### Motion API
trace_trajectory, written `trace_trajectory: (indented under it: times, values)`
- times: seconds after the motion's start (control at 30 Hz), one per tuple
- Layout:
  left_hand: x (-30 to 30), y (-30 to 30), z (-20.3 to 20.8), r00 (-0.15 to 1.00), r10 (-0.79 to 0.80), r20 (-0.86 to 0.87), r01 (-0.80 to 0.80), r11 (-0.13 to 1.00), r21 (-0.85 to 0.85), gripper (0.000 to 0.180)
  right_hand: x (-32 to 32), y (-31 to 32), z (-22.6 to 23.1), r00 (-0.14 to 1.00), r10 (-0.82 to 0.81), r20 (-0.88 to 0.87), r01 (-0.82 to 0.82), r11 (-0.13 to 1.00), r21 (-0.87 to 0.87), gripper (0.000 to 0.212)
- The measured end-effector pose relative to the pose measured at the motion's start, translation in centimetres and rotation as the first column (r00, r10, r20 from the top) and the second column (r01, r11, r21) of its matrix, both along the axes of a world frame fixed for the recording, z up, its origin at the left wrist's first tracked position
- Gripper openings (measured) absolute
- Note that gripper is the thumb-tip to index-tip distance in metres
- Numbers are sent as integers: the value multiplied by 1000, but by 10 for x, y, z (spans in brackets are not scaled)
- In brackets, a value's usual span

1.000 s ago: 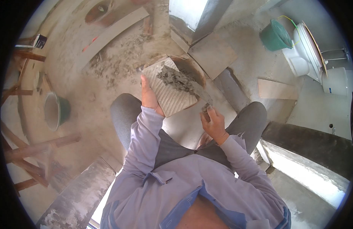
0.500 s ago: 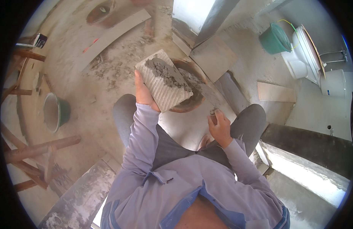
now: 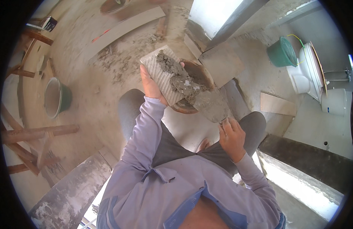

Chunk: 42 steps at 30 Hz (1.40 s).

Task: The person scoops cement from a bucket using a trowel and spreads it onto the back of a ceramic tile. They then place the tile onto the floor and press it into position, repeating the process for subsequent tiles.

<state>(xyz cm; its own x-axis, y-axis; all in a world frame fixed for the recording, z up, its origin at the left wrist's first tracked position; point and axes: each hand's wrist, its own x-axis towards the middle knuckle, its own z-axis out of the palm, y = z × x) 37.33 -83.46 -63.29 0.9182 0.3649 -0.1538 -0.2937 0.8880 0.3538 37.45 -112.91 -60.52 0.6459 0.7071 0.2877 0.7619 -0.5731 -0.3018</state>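
Note:
My left hand (image 3: 150, 84) grips a pale tile (image 3: 158, 70) by its edges, ridged side up, with fingertips showing at its far edge. Wet grey mortar (image 3: 176, 76) lies in a lumpy heap along the tile. My right hand (image 3: 232, 138) is closed on a trowel (image 3: 210, 104), its handle mostly hidden in the fingers. The blade, smeared with mortar, reaches the tile's right-hand corner and touches the heap there. Beneath the tile sits a round brown basin (image 3: 207, 72) with mortar inside, partly covered by the tile and the trowel.
A green bucket (image 3: 58, 97) stands at left beside a wooden trestle (image 3: 39, 133). Another green bucket (image 3: 280, 52) is by a white toilet (image 3: 312, 68) at right. A tile strip (image 3: 277, 104) lies on the floor. A long board (image 3: 126, 32) and mortar crumbs lie ahead.
The trowel has come up against the tile, and more mortar now covers the tile's right side. My right hand has shifted right and slightly nearer to me. The whole view has swung a little.

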Motion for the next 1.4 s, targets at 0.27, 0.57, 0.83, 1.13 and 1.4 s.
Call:
trace_trajectory:
  times: [0.27, 0.57, 0.83, 1.13, 1.4]
  values:
    - [-4, 6, -2, 996, -80, -50, 78, 996, -36, 84, -5, -16, 12, 974, -43, -225, 78, 986, 149, 30]
    - [-16, 4, 2, 980, -177, -91, 167, 980, -109, 77, 20, 1, -7, 592, 81, -802, 323, 888, 328, 35]
    - [-25, 6, -1, 907, -143, -396, 152, 988, -10, 70, 28, 27, -24, 949, 15, -315, 104, 927, 359, 35]
    - [-24, -17, -3, 918, -224, -328, 220, 974, -47, 59, 23, 82, -86, 944, 58, -326, 84, 909, 407, 30]
    - [-25, -18, 3, 904, -173, -390, 179, 984, -22, 64, 19, 66, -94, 951, 17, -310, 114, 908, 402, 23]
